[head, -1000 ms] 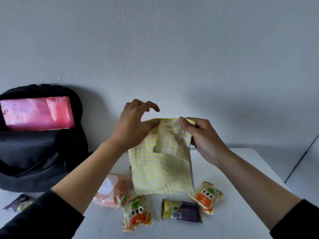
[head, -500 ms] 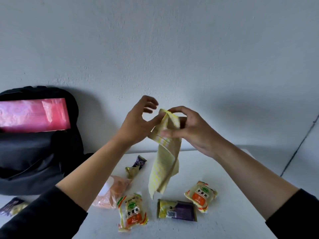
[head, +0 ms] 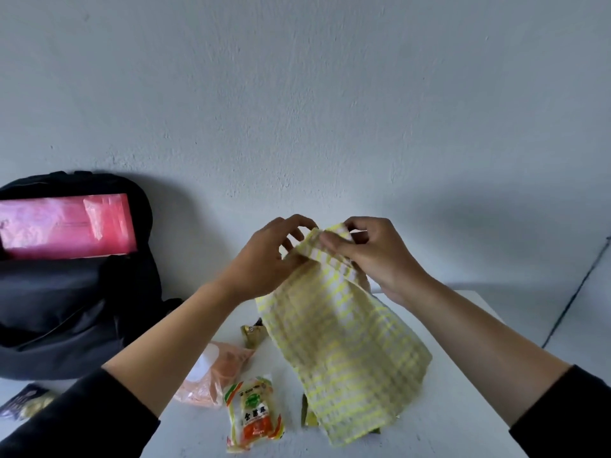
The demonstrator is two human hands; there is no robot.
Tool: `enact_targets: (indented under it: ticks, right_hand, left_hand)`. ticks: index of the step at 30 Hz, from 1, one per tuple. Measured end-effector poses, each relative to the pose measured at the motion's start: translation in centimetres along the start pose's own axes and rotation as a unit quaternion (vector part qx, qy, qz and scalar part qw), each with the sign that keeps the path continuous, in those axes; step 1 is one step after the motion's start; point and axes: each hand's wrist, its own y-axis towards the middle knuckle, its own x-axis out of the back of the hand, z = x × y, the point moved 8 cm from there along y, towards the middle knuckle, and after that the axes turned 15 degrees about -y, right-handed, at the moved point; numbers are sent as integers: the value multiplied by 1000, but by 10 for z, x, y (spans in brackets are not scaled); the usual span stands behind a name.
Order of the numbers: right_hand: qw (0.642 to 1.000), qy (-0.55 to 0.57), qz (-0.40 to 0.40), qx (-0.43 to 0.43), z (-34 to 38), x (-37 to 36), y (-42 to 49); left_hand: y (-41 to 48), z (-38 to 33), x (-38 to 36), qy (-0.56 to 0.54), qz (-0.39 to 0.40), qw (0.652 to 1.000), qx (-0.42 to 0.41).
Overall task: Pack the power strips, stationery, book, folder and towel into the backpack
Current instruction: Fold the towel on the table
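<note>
backpack (head: 76,312) left of towel (head: 344,352)

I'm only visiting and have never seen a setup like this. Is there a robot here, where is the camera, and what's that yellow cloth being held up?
No robot here: these are a person's two bare hands, filmed by a wide-angle camera worn on the head, looking down. The left hand and right hand both pinch the top edge of a yellow-checked towel, which hangs over a white table. Snack packets lie beside it. At the left stands an open black backpack with a pink folder sticking out.
</note>
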Motion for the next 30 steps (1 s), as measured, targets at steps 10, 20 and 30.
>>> enact_targets:
  ticks: [10,20,30]
  right_hand:
    - [986,139,-80,-50,-19,25,19]
    - [997,-40,50,47,6,-7,19]
    - [970,-239,21,47,25,22,29]
  left_hand:
    - [-2,0,22,-243,-29,970,-14]
    - [-3,24,4,-46,60,994,81]
    - [56,-49,41,-74,-38,997,1]
